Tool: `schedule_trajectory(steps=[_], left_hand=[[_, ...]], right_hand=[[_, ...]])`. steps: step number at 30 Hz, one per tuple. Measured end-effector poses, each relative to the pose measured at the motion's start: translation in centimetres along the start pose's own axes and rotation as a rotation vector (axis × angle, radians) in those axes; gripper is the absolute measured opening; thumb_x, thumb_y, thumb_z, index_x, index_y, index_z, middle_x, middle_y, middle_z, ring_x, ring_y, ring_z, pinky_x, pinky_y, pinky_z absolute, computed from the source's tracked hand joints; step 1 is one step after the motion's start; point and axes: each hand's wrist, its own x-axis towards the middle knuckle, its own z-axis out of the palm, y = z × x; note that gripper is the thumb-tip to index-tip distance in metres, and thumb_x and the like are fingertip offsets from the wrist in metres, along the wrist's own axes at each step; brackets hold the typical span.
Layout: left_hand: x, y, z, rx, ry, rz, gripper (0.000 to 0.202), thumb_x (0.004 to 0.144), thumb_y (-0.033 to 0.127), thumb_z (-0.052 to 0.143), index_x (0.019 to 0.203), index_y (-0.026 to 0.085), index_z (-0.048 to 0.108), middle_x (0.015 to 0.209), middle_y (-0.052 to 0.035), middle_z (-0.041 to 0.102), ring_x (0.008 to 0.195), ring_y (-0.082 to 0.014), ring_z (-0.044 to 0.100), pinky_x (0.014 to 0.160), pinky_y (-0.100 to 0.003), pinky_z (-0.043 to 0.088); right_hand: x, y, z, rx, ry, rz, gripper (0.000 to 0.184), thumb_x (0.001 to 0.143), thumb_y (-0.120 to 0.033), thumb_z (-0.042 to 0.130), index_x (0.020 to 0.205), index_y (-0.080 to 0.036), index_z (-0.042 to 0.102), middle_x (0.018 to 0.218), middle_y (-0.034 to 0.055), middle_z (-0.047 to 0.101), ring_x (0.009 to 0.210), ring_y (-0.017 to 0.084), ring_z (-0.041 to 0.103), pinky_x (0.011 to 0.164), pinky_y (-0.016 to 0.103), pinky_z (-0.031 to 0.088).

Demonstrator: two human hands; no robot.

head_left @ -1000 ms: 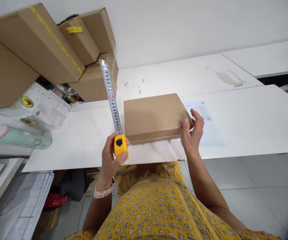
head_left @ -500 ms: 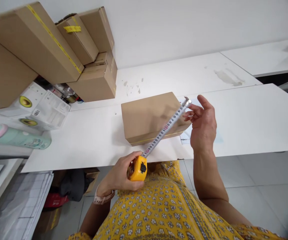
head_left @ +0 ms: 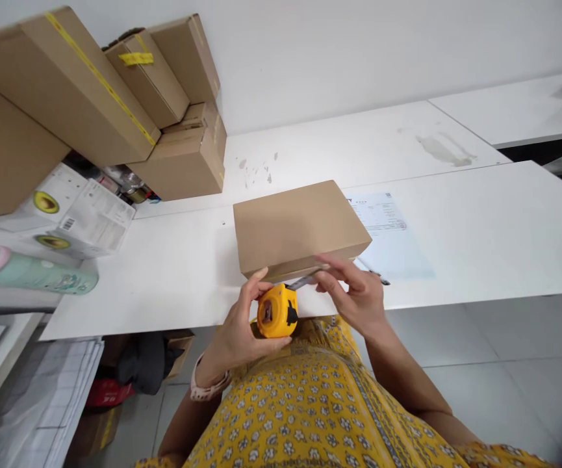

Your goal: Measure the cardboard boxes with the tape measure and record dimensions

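My left hand (head_left: pixel 244 331) is closed around a yellow tape measure (head_left: pixel 275 312), held just off the table's front edge. A short length of the metal blade (head_left: pixel 303 281) sticks out toward the right. Its end lies between the thumb and fingers of my right hand (head_left: pixel 353 292), which is pinched on it. Right behind both hands a closed brown cardboard box (head_left: pixel 300 221) lies on the white table (head_left: pixel 178 279). Partly under the box's right side is a printed sheet of paper (head_left: pixel 392 240), and the tip of a pen (head_left: pixel 384 281) shows beside my right hand.
Stacked cardboard boxes (head_left: pixel 178 159) stand at the back left against the wall. In front of them are white cartons with avocado pictures (head_left: pixel 100 214) and a mint-green bottle (head_left: pixel 41 270). At lower left, papers (head_left: pixel 32 396) lie on a lower shelf.
The long blade has run back into the tape measure, leaving a short piece out. My right hand has come down and left from beyond the box and now pinches the blade's end.
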Motion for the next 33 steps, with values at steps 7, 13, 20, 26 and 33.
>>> schedule_trajectory(steps=[7,13,20,26,33], left_hand=[[3.6,1.5,-2.8,0.265,0.396,0.407,0.08,0.08,0.026,0.083,0.149,0.028,0.044,0.136,-0.0107,0.059,0.118,-0.0262,0.063,0.099,-0.041,0.056],[10.1,1.1,-4.0,0.561,0.329,0.471,0.058,0.087,0.022,0.075,0.141,0.029,0.056,0.138,-0.0107,0.059,0.124,-0.0294,0.061,0.103,-0.046,0.055],[10.5,-0.5,-1.4,0.806,0.153,0.389,0.083,0.081,0.053,0.083,0.152,0.03,0.048,0.168,-0.0147,0.032,0.151,-0.0432,0.035,0.117,-0.061,0.041],[11.4,-1.9,-1.0,0.907,0.144,0.363,0.092,0.079,0.055,0.083,0.158,0.033,0.041,0.167,-0.0119,0.034,0.156,-0.0437,0.025,0.118,-0.062,0.04],[18.1,-3.9,-3.9,0.899,0.088,0.32,0.091,0.081,0.068,0.075,0.158,0.031,0.042,0.168,-0.0142,0.031,0.156,-0.0459,0.022,0.104,-0.061,0.053]], right_hand=[[-0.2,6.2,-2.4,-0.213,0.859,0.101,0.023,0.101,-0.038,0.054,0.101,-0.021,0.069,0.069,-0.003,0.064,0.059,0.013,0.061,0.059,0.028,0.05],[-1.9,15.4,-4.1,-0.477,0.326,0.322,0.028,0.098,-0.03,0.044,0.115,-0.022,0.065,0.114,0.0104,0.07,0.109,0.026,0.06,0.088,0.042,0.048],[-3.1,17.6,-3.3,-0.858,0.017,0.261,0.027,0.089,-0.012,0.04,0.103,-0.02,0.061,0.106,0.0147,0.069,0.103,0.031,0.056,0.083,0.043,0.043],[-3.0,17.5,-2.9,-0.991,0.013,0.233,0.037,0.096,-0.016,0.039,0.127,-0.018,0.058,0.12,0.0162,0.069,0.107,0.032,0.057,0.085,0.043,0.043],[-2.9,16.9,-2.5,-1.029,0.001,0.251,0.045,0.099,-0.017,0.038,0.141,-0.015,0.053,0.131,0.0166,0.068,0.111,0.032,0.059,0.088,0.044,0.046]])
